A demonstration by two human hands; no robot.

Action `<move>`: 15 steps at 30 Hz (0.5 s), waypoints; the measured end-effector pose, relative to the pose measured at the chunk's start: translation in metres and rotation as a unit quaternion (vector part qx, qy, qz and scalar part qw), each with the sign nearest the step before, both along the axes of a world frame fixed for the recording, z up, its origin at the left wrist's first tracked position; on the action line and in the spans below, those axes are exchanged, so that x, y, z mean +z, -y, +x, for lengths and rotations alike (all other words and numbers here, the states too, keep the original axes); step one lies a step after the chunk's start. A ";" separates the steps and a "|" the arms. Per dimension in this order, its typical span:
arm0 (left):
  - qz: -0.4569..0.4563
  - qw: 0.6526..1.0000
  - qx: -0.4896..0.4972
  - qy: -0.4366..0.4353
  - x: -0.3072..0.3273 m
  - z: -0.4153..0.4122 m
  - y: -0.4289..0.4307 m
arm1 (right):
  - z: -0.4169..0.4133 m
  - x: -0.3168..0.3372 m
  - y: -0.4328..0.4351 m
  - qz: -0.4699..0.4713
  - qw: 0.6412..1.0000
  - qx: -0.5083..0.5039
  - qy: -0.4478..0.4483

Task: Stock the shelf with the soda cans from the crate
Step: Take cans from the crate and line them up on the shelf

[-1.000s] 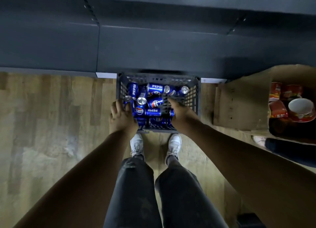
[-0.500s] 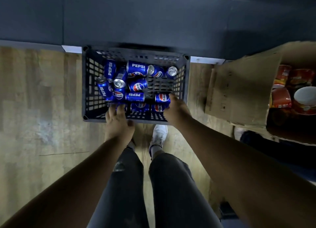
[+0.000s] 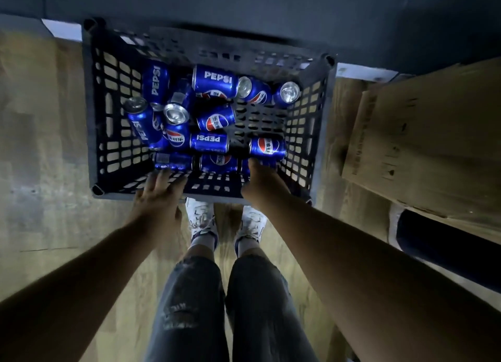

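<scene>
- Over the near rim of the crate, the left hand is stretched with its fingers straight and spread, their tips just short of a can that lies along the near wall.
- Further right on the same rim, the right hand is reached into the crate. Its fingers are hidden under the back of the hand, so whether anything is gripped cannot be told.
- Just beyond that hand, a blue can lies on its side.
- The soda cans are all in the crate, heaped mostly toward its left and near sides, some lying, some tilted on end.
- The crate is set on the wooden floor, its far wall against the dark shelf base.
- A cardboard box is seen beside the crate to the right.
</scene>
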State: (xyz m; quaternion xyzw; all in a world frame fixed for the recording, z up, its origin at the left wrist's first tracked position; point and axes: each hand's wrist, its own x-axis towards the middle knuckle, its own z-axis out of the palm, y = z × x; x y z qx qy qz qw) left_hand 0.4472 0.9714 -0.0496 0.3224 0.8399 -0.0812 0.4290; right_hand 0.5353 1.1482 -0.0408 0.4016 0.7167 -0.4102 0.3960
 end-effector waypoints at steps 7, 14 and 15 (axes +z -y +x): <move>-0.006 0.999 0.025 0.045 -0.094 -0.032 -0.040 | -0.009 -0.086 0.008 -0.019 0.998 0.057 0.026; 0.023 0.993 0.076 0.083 -0.164 -0.018 -0.059 | 0.006 -0.166 -0.011 0.046 0.996 0.077 0.024; 0.020 0.993 0.077 0.092 -0.173 -0.014 -0.058 | 0.011 -0.176 -0.014 0.070 0.994 0.082 0.028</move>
